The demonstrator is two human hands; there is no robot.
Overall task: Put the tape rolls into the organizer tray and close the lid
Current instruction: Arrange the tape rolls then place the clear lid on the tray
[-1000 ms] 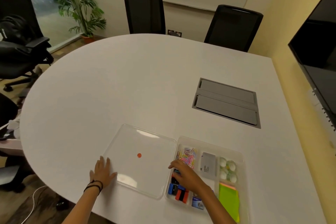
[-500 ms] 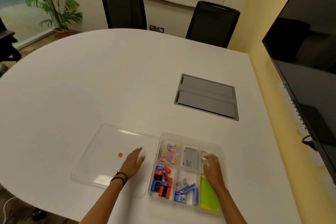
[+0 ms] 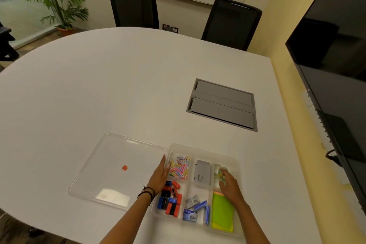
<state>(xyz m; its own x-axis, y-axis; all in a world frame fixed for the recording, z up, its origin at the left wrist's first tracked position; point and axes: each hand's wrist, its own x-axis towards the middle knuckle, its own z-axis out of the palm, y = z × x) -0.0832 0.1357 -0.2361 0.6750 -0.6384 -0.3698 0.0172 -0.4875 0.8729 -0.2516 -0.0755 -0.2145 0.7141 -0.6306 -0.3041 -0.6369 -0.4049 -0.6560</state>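
The clear organizer tray point(image 3: 204, 149) stands open near the table's front edge. Several small clear tape rolls point(image 3: 217, 170) lie in its far right compartment. My right hand point(image 3: 229, 186) rests over the near part of that compartment, fingers spread on the rolls; I cannot tell whether it grips one. My left hand point(image 3: 159, 176) lies flat along the tray's left wall, fingers extended, holding nothing. The clear lid point(image 3: 118, 154), with a small red dot, lies flat on the table just left of the tray.
Other compartments hold coloured paper clips point(image 3: 179, 167), a grey box point(image 3: 202, 173), red, blue and black sharpeners point(image 3: 170, 198), staple boxes point(image 3: 195, 207) and green sticky notes point(image 3: 221, 212). A grey cable hatch point(image 3: 222, 104) sits farther back. Two black chairs stand behind, a dark screen at right.
My left hand slid right from the lid to the tray's left wall. My right hand went from the sharpener compartment to the tape rolls at the tray's right and stays there.
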